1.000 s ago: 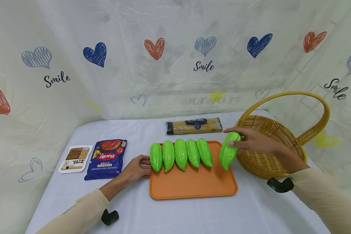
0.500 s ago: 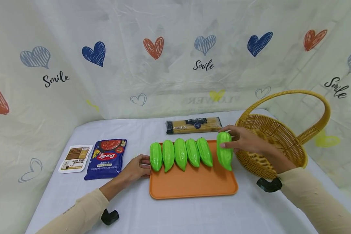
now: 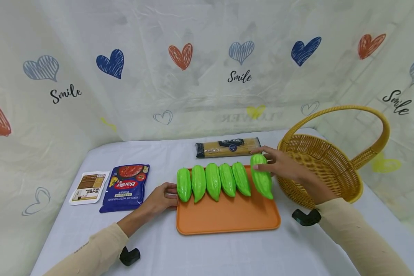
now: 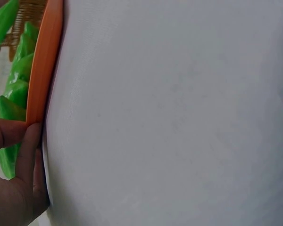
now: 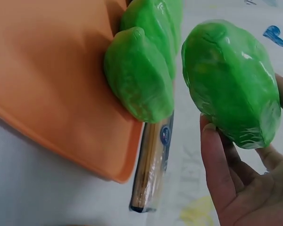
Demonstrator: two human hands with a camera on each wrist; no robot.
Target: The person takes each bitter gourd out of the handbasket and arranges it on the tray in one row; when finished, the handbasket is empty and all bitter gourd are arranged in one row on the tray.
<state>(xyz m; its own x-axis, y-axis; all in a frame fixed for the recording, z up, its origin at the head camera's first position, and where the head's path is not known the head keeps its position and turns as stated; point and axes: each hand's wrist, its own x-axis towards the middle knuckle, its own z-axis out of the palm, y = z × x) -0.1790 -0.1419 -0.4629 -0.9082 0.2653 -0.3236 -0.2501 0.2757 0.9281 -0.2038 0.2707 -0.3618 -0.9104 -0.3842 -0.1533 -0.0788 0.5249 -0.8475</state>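
Note:
My right hand (image 3: 279, 163) grips a shiny green ridged bitter melon (image 3: 261, 178) by its upper part, above the right end of the orange tray (image 3: 227, 220). In the right wrist view the held bitter melon (image 5: 231, 84) is apart from the others, between thumb and fingers. Several similar bitter melons (image 3: 212, 182) lie side by side along the tray's back half. My left hand (image 3: 160, 199) pinches the tray's left rim, beside the leftmost bitter melon (image 3: 184, 185). The left wrist view shows the thumb and fingers at the tray's edge (image 4: 43, 61).
A wicker basket (image 3: 357, 180) with a tall handle stands to the right, behind my right forearm. A pack of spaghetti (image 3: 210, 150) lies behind the tray. To the left are a blue Barilla pouch (image 3: 124, 195) and a small white-and-brown packet (image 3: 89, 188) on the white-covered table (image 3: 151, 249).
My right hand has carried the bitter melon leftward, from near the basket to over the tray's right end beside the row. My left hand has stayed on the tray's rim.

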